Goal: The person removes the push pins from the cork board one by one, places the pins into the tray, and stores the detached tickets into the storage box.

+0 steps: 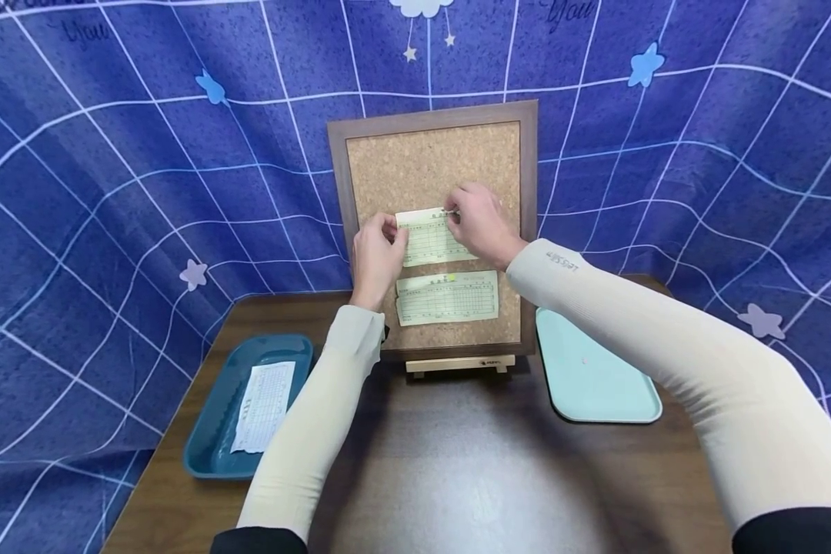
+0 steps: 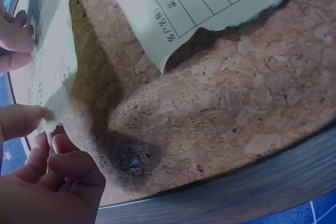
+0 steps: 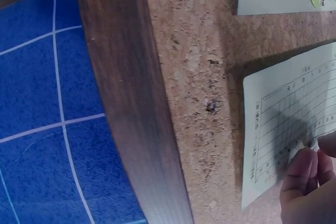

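Observation:
The left hand [image 1: 377,258] pinches the left edge of a pale green printed form slip [image 1: 425,240] between thumb and fingers. That slip lies against the upper middle of a framed cork board [image 1: 429,165]. At the slip's top edge, the right hand [image 1: 481,219] pinches a small whitish pin-like piece [image 3: 314,144], mostly hidden by the fingertips. In the left wrist view the slip [image 2: 58,61] stands off the cork and casts a shadow. Below it, a second form slip [image 1: 446,300] hangs on the board, with a yellow-green pushpin [image 1: 452,277] at its top middle.
The board leans on a small wooden easel [image 1: 460,364] on a dark wooden table [image 1: 471,454]. A blue tray [image 1: 208,438] at left holds another printed slip [image 1: 266,404]. A pale mint tray [image 1: 595,377] stands at right. Blue patterned cloth [image 1: 145,177] hangs behind.

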The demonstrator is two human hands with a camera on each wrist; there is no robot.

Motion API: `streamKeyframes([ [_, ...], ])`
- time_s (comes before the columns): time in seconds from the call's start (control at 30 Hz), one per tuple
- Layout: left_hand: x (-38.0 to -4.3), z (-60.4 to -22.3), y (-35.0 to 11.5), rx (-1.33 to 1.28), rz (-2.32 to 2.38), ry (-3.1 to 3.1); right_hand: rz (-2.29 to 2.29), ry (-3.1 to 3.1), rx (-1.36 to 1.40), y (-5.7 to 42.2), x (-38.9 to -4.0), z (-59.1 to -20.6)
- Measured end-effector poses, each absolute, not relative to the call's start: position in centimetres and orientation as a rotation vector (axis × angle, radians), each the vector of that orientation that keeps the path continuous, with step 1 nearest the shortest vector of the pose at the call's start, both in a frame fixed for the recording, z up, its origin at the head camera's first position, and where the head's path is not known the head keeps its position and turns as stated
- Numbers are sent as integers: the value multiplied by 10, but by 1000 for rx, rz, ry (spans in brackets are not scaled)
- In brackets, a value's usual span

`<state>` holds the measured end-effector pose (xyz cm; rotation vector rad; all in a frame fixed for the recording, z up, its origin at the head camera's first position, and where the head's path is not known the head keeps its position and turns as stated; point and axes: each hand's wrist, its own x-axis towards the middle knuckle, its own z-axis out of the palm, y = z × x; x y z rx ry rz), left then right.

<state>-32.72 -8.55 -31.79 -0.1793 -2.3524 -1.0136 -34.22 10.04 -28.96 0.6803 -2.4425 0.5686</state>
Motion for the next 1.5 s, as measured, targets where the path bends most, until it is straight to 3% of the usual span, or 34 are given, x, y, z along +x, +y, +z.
streamKeyframes([
  [1.03,-320,-307,-85,-262,-1042,-2384,591,-2515,567,90,-344,-284],
  [1.5,-317,-305,-83,-259,-1064,-2361,642,-2398,718,101,-348,-290],
])
